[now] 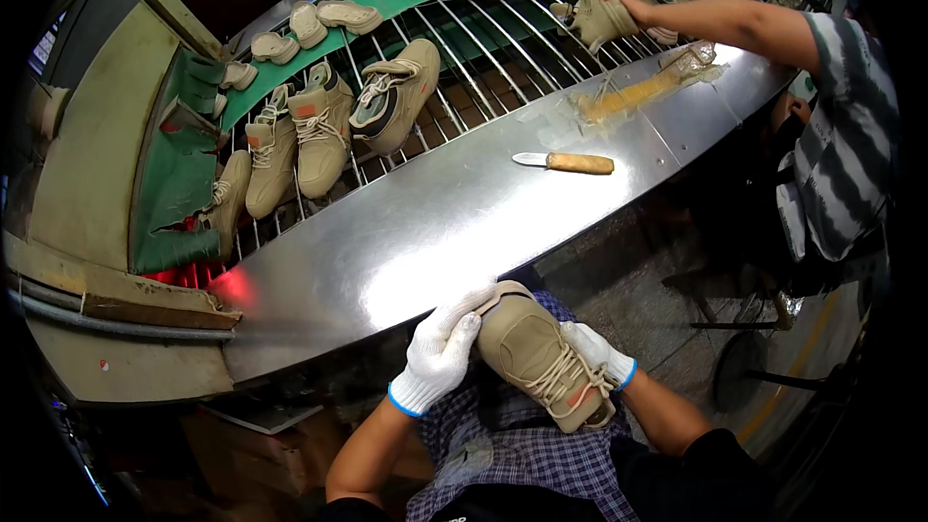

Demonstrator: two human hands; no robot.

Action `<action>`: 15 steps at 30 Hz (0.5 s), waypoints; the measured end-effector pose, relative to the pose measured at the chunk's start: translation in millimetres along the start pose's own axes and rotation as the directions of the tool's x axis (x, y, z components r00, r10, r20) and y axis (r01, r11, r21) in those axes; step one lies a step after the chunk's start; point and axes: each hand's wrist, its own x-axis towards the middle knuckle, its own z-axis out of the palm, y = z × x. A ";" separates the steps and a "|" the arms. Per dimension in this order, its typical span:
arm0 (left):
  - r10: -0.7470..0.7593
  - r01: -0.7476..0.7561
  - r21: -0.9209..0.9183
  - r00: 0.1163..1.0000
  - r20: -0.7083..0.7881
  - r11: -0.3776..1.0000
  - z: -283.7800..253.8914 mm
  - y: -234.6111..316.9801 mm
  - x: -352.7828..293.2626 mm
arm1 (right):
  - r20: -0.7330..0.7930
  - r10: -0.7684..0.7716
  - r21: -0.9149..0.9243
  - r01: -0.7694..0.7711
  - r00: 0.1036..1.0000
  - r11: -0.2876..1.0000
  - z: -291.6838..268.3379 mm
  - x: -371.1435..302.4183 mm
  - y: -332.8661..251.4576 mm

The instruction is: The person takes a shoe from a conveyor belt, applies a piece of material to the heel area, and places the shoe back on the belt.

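Tan laced boot [539,356] on lap, toe toward steel table [387,242] — left hand [440,353], white-gloved, fingers closed around heel end; right hand [601,353], gloved, clasped on boot's far side near laces. Beyond: boots [324,126] on conveyor rods [483,48], knife [570,162] on table, co-worker's hand [619,2] on boot at right.

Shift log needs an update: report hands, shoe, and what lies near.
Left hand gloved, gripping tan shoe at heel. Right hand gloved, under its laced front. Knife on steel counter, apart from both.
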 end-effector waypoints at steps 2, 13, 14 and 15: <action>0.014 -0.014 0.038 1.000 0.013 0.999 -2.4 2.4 2.0 | -0.004 0.003 -0.002 -0.003 1.000 1.000 3.7 0.3 -3.8; 0.046 -0.048 0.150 0.999 0.018 0.987 -10.4 -7.4 -0.3 | 0.033 -0.001 0.091 -0.002 0.999 0.996 -3.9 15.9 11.2; 0.040 -0.043 0.138 0.999 0.024 0.990 -9.8 -11.9 -1.7 | 0.025 -0.001 0.116 -0.002 1.000 0.993 -3.2 14.5 13.1; 0.039 -0.042 0.128 0.999 0.030 0.991 -10.2 -14.9 -1.8 | 0.013 0.001 0.119 -0.003 1.000 0.993 -1.7 15.6 14.2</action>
